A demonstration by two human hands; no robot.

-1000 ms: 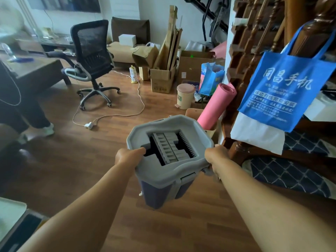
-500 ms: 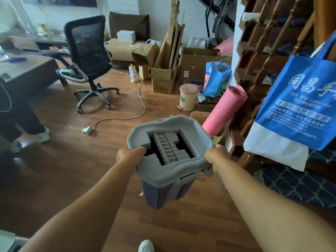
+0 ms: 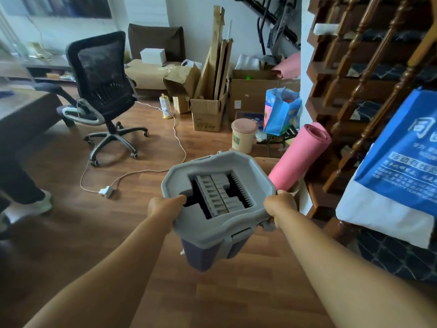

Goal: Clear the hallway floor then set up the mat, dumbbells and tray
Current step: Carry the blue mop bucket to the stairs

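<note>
**Bucket up off the floor, both hands on**

The left hand and right hand are gripping the bucket, fingers clamped on its grey rim, above the wood floor. The pink mat is leaning rolled just behind, far right, by the stairs.

We see a room with a brown wooden floor and white walls. A black mesh office chair stands on wheels near a dark tabletop at the left. Cardboard boxes are piled against the back wall. A wooden staircase with turned balusters rises on the right.
</note>
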